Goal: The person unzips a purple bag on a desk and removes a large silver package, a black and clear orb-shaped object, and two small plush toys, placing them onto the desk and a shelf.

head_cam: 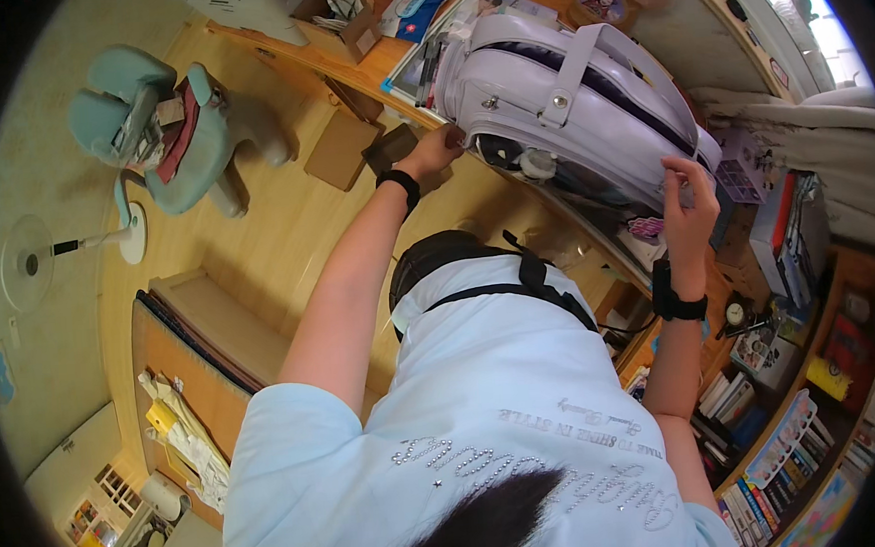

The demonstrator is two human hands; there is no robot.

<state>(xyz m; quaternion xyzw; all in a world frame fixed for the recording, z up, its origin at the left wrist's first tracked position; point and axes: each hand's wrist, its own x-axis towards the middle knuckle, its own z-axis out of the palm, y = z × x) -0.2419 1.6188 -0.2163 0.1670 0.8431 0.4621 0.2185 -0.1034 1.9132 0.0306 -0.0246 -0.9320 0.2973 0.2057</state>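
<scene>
A pale lilac, glossy bag (520, 88) with wide straps and a clear front window lies on the wooden desk (372, 65). Its top opening is partly apart, with dark lining inside. Dark and white items show behind the window. My left hand (437, 152) is at the bag's lower left corner, fingertips closed on its edge or zipper; the exact part is too small to tell. At the bag's right end, my right hand (692, 190) has thumb and forefinger close together against the side; whether it pinches anything is unclear. Both wrists wear black bands.
A cardboard box (340, 27) and a printed sheet lie on the desk to the left. Cardboard boxes (341, 150) stand on the floor beneath. A green chair (190, 164) and a white fan (29, 262) are farther left. Bookshelves (765, 471) and a desk clock (735, 313) are at right.
</scene>
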